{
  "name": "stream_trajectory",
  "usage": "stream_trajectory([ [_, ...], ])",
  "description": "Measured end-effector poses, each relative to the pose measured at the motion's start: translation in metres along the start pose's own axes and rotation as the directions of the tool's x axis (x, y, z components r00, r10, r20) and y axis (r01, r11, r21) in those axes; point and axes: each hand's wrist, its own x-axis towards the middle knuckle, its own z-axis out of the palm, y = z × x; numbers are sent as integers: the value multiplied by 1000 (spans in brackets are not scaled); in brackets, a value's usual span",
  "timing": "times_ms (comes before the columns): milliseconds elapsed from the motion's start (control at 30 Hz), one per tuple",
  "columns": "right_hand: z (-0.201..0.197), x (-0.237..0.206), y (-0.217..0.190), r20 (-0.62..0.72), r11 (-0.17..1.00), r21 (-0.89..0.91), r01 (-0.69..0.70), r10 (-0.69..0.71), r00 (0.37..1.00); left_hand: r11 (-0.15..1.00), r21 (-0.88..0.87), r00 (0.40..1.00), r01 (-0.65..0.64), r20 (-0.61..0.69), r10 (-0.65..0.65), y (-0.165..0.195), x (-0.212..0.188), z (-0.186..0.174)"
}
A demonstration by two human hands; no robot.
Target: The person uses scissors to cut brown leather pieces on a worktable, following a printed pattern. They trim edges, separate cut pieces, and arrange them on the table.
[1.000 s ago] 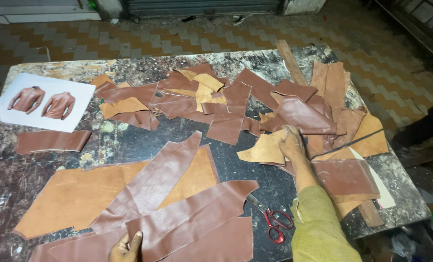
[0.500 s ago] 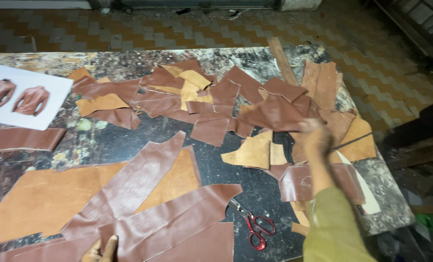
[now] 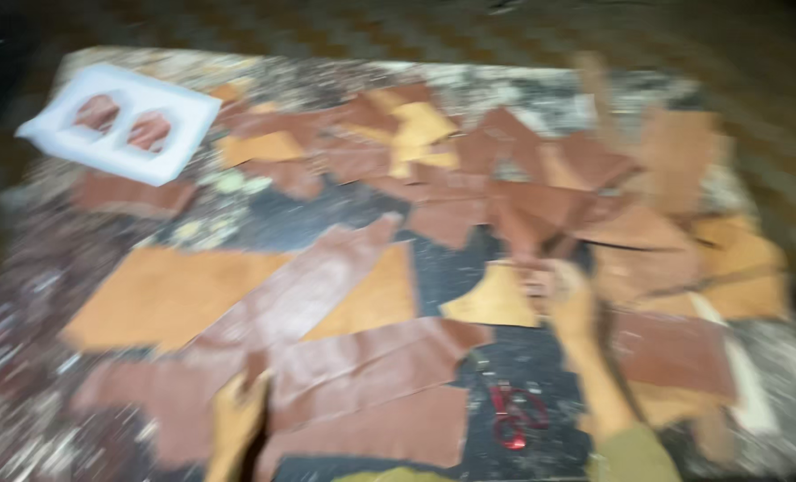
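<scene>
Long reddish-brown leather strip (image 3: 327, 375) lies at 6 o'clock on the desk (image 3: 398, 210), over tan sheets (image 3: 175, 295). Left hand (image 3: 237, 419) rests flat on its near end — fingers spread, clasping nothing. Right hand (image 3: 567, 299) at 4 o'clock presses a tan scrap (image 3: 496, 299); blur hides its grip state. Red scissors (image 3: 514, 419) lie between the arms — leather offcuts (image 3: 523, 187) piled at 1 o'clock.

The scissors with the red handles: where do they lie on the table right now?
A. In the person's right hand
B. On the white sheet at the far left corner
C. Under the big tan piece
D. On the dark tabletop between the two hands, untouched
D: the scissors lie on bare dark table, between the left hand and the right hand, touching neither.
</scene>
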Motion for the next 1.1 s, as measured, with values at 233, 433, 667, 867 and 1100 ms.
stream_trajectory([
  [233,79,-66,-78,133,921,-118,370,-355,925,994,-52,995,-93,36,95,0,-2,-21],
  [433,144,-104,-126,355,879,-197,435,-350,867,982,-116,982,-149,102,161,-18,-2,-26],
  [667,136,-75,-113,442,885,-369,285,-102,891,879,-421,908,-225,237,346,-12,-2,-39],
  [867,133,-49,-108,495,878,-342,336,-136,858,911,-379,862,-163,395,319,5,-1,-61],
  [1100,134,8,-146,55,821,-164,546,-545,836,700,-143,714,-699,-85,695,47,42,-111],
])
